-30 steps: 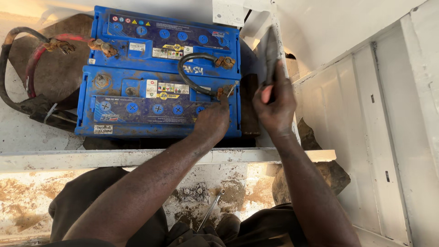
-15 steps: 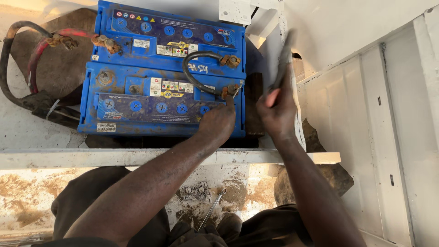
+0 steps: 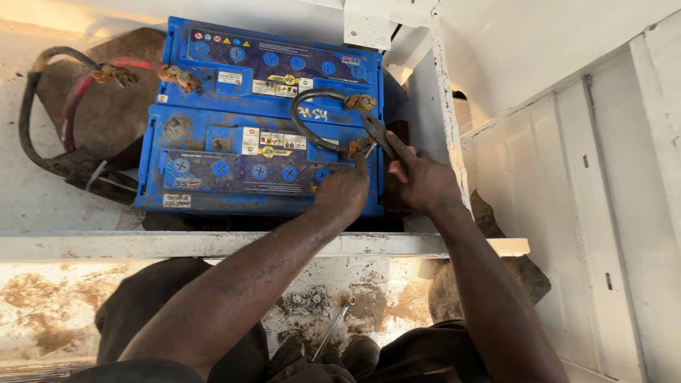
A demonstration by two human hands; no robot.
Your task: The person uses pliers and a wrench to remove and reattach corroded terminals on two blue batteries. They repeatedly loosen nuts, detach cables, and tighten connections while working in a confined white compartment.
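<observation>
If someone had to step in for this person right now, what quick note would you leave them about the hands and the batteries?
Left hand: fingertips on the corroded terminal clamp at the near blue battery, right end.
Right hand: gripping pliers, tip at that same clamp.
Things: a short black jumper cable loops from this clamp to the far battery. Red and black cables lie off to the left, their ends apart from the near battery's bare left post.
Done: left cables look disconnected.
Left: the jumper still sits on both right terminals. Whether the clamp is loose cannot be told.
A metal tool lies on the floor below.
</observation>
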